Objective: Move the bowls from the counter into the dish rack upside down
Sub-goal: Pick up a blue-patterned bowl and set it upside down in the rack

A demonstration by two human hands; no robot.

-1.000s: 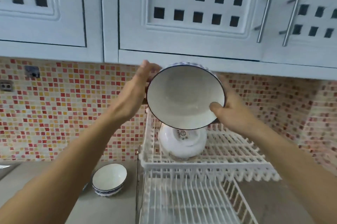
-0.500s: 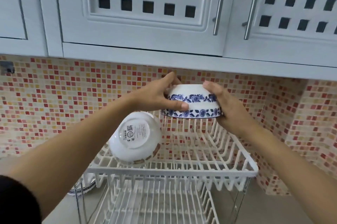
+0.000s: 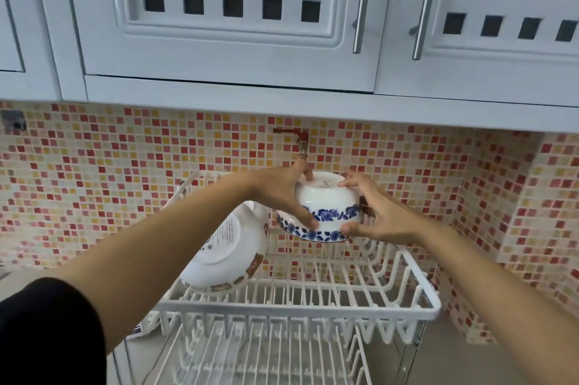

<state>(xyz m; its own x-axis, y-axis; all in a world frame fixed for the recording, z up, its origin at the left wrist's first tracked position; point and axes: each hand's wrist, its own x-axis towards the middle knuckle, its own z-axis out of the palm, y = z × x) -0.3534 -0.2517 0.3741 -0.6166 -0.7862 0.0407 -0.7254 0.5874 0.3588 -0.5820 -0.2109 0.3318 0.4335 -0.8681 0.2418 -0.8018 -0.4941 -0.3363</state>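
Note:
A white bowl with a blue flower band (image 3: 326, 206) is upside down at the back of the upper tier of the white dish rack (image 3: 300, 311). My left hand (image 3: 282, 193) grips its left side and my right hand (image 3: 382, 212) holds its right side, fingers spread over the base and rim. The rim is just above or touching the rack wires; I cannot tell which. A second white bowl with a brown pattern (image 3: 225, 246) leans upside down in the rack's left part, partly behind my left forearm.
White wall cupboards (image 3: 232, 17) with metal handles hang close above. A red and yellow mosaic wall (image 3: 94, 184) with a small tap (image 3: 300, 140) is behind the rack. The rack's lower tier (image 3: 260, 356) lies below. Grey counter (image 3: 460, 362) shows at right.
Both hands turned the blue-banded bowl over and lowered it toward the back of the upper rack tier. The view shifted right, so the bowl on the counter is out of sight.

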